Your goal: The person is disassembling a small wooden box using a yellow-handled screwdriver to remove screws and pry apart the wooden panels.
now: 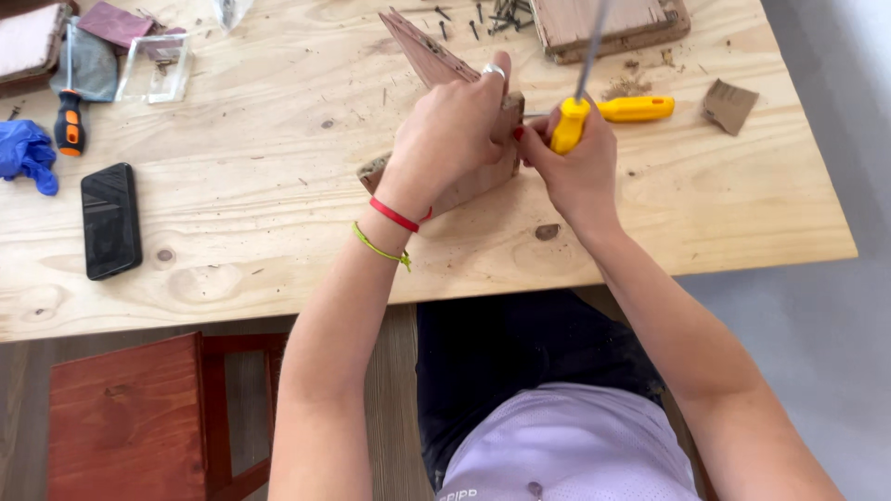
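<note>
Two hands at work, left hand [450, 130] and right hand [575, 162], over one bench [278, 232]. Three screwdrivers: two yellow [568, 125] [636, 109], one orange-and-black [69, 121]. One phone [110, 220], one blue glove [28, 153].

A worn reddish wooden block [464, 186] lies on the plywood table [278, 213], a yellow-handled screwdriver [568, 125] held upright just beside it.

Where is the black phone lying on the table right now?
In the head view, the black phone lies flat near the left edge of the wooden table, just below the blue glove and the orange-handled screwdriver.
</note>
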